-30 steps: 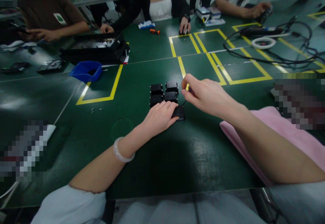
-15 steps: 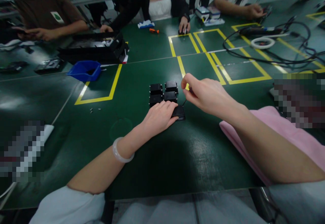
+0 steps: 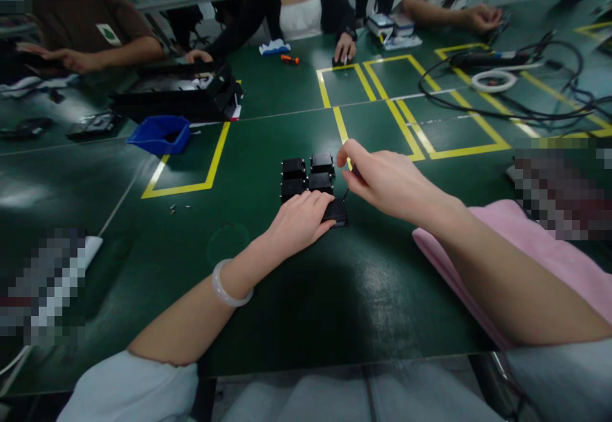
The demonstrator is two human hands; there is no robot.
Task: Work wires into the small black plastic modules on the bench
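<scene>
My left hand (image 3: 303,221) is closed over a black block (image 3: 335,213) at the middle of the table, its fingers on top and its thumb along the near side. In my right hand (image 3: 377,176) I grip a screwdriver (image 3: 346,194) between thumb and fingers. The thin dark shaft slants down to the block's right corner, while the handle is mostly hidden by my fingers. Just beyond my left hand stand several similar black blocks (image 3: 321,163) in two columns, with small shiny studs at their corners.
Tiny metal screws (image 3: 173,208) lie to the left. Farther back are a blue bin (image 3: 160,135) and a black case (image 3: 176,94). Pink cloth (image 3: 516,237) lies under my right forearm. Black cables (image 3: 502,113) coil at the right. Several people work across the table.
My right hand has shifted very slightly to the left, with the screwdriver still at the block's corner. My left hand has stayed in place on the block.
</scene>
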